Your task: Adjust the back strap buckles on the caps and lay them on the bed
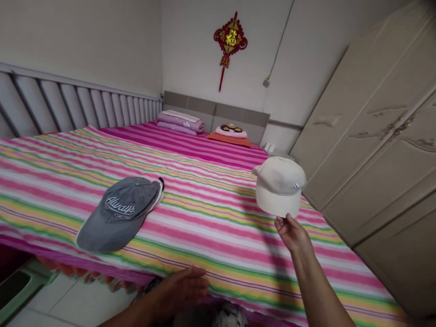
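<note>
A white cap (282, 186) with a small dark logo is held up over the right part of the bed. My right hand (292, 231) pinches the edge of its brim, thumb and fingers closed on it. On the striped sheet to the left lies a grey cap (123, 212) with white lettering, its brim toward the bed's front edge. My left hand (182, 290) hovers by that front edge with its fingers stretched out and nothing in it. Neither cap touches it.
The bed (218, 240) has a striped cover. Folded purple bedding (180, 122) and a pillow stack (231, 132) rest by the headboard (235, 116). A white railing (85, 102) borders the left, a wardrobe (381, 136) the right. A green stool (29, 284) stands lower left.
</note>
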The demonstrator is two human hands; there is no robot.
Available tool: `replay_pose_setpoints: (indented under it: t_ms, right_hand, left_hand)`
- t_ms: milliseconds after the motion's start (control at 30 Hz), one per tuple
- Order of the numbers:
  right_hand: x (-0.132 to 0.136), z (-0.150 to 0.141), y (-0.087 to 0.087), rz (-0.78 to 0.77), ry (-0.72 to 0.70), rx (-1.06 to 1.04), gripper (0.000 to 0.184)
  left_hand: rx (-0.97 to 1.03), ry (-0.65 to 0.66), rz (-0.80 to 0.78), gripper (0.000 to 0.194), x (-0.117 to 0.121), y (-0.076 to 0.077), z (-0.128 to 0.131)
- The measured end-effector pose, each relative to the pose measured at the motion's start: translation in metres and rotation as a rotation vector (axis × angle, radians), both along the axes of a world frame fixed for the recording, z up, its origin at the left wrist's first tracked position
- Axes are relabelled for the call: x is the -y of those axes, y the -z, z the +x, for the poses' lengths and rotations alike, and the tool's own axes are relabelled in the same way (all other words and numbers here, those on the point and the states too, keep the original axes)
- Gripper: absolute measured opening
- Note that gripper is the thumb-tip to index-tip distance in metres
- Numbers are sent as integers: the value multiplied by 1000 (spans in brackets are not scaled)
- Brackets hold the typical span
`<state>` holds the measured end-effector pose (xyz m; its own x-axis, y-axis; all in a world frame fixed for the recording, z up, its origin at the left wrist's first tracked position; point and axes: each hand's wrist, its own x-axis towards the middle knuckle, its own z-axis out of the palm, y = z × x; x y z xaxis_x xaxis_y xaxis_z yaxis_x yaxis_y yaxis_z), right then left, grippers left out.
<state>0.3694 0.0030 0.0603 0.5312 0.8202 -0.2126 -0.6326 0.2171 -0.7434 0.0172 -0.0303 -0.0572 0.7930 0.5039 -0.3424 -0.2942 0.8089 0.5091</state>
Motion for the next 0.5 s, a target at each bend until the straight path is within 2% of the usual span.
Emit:
replay_pose_setpoints:
  t_ms: [67,133,300,400,500]
  right_hand:
    - [-13,11,10,-76,37,-2,13]
    - [-18,19,27,-184,68,-7,11]
    - [-14,25,70,-385,121,5,21]
    - [-14,28,80,-424,135,21,23]
    - [-16,30,82,-436,145,34,23]
  left_hand:
    - [2,-10,10,33,4,6,-5]
    - [16,-6,11,31,9,14,-7]
    - [17,34,1,28,19,30,-9]
    - [4,39,3,27,20,31,-6]
    - [2,71,-1,26,21,23,-2]
